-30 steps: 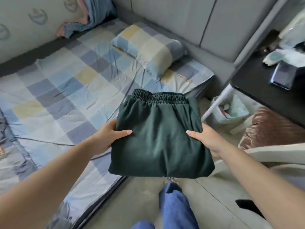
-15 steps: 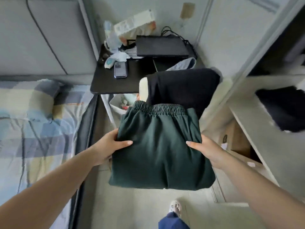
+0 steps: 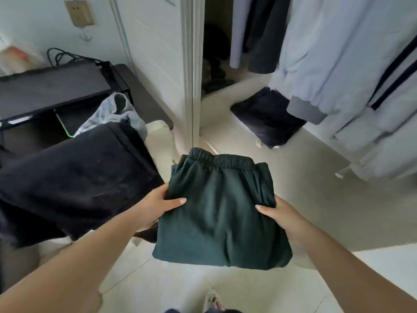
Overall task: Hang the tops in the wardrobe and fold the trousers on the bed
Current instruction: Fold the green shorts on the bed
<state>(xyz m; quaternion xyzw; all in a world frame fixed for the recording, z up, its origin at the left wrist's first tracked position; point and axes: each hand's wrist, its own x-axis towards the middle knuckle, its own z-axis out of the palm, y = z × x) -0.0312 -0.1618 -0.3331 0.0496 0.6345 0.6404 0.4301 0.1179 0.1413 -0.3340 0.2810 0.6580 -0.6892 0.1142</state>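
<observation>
at the bottom edge of the frame a shoe (image 3: pixel 212 300) stands on the pale tiled floor (image 3: pixel 171 288). two bare forearms reach up from the lower corners toward the centre. between them, held in the air in the lower middle of the frame, is a pair of dark green trousers (image 3: pixel 222 213), folded into a thick square with the elastic waistband on the far side. the left hand (image 3: pixel 158 205) grips the left edge, thumb lying on top and fingers hidden underneath; the right hand (image 3: pixel 278 214) grips the right edge the same way. to the left, a black garment (image 3: pixel 74 181) is draped over a pale chair (image 3: pixel 159 141), with a grey garment (image 3: pixel 112 114) just behind it. further back at upper left is a dark table (image 3: pixel 140 93) carrying a flat black device (image 3: pixel 49 86). at upper right the open wardrobe (image 3: pixel 190 71) holds hanging pale blue and dark tops (image 3: pixel 334 64), with a folded dark garment (image 3: pixel 266 116) lying on its pale shelf (image 3: pixel 304 166).
</observation>
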